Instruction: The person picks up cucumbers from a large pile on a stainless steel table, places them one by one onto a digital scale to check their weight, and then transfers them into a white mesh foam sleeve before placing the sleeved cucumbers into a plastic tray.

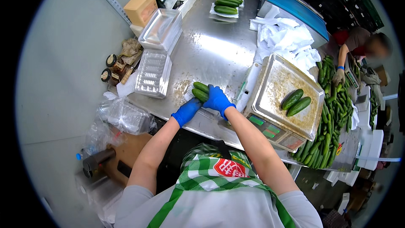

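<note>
Two green cucumbers (200,91) lie side by side on a white ribbed paper pad (189,94) on the steel table. My right hand (218,98), in a blue glove, grips them from the right. My left hand (187,110), also gloved in blue, touches their near end; its fingertips are partly hidden. Two more cucumbers (292,99) rest on the metal pan of a weighing scale (269,85) to the right. Farther back on the table, several cucumbers (225,9) lie on white pads.
Stacked clear plastic trays (153,72) stand at the left, near two dark-lidded jars (110,75). White pads (284,34) are heaped behind the scale, before a blue-edged box (294,9). A cucumber pile (332,123) lies at the right, where a co-worker's gloved hand (339,77) reaches in.
</note>
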The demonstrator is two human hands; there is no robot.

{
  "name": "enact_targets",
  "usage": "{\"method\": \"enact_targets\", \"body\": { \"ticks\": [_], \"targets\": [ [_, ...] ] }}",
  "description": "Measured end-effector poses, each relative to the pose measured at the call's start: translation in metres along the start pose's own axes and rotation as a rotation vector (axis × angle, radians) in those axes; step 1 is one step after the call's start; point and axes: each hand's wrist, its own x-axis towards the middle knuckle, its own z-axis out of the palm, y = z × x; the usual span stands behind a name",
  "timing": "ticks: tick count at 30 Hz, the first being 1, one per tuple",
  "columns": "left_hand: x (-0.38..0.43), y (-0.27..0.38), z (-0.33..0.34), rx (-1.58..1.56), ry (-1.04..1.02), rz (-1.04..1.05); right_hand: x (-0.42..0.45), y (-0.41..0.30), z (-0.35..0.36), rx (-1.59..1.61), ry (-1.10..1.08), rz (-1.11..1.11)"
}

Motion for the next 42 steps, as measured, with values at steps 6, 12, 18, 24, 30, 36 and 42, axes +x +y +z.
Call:
{"method": "enact_targets", "body": {
  "ticks": [6, 12, 18, 24, 30, 36, 42],
  "targets": [
    [-0.015, 0.006, -0.004, 0.659, 0.102, 0.284, -0.014, -0.010, 0.011, -0.196, 0.200, 0.023],
    [-0.015, 0.003, 0.007, 0.679, 0.126, 0.400, 0.005, 0.015, 0.038, 0.373, 0.191, -0.055],
    [-0.016, 0.010, 0.015, 0.635, 0.271, 0.484, -0.115, 0.006, -0.083, 0.180, 0.223, -0.460],
    [-0.022, 0.011, 0.018, 0.592, 0.341, 0.483, -0.220, 0.122, -0.216, -0.110, 0.689, 0.105],
    [-0.021, 0.016, 0.027, 0.617, 0.374, 0.453, -0.227, 0.179, -0.209, -0.432, 0.599, 0.090],
    [-0.035, 0.015, 0.022, 0.622, 0.443, 0.495, -0.224, 0.146, -0.218, -0.546, 0.470, 0.099],
    [-0.029, 0.013, 0.027, 0.603, 0.413, 0.517, -0.202, 0.127, -0.218, -0.867, 0.230, -0.172]
  ]
}}
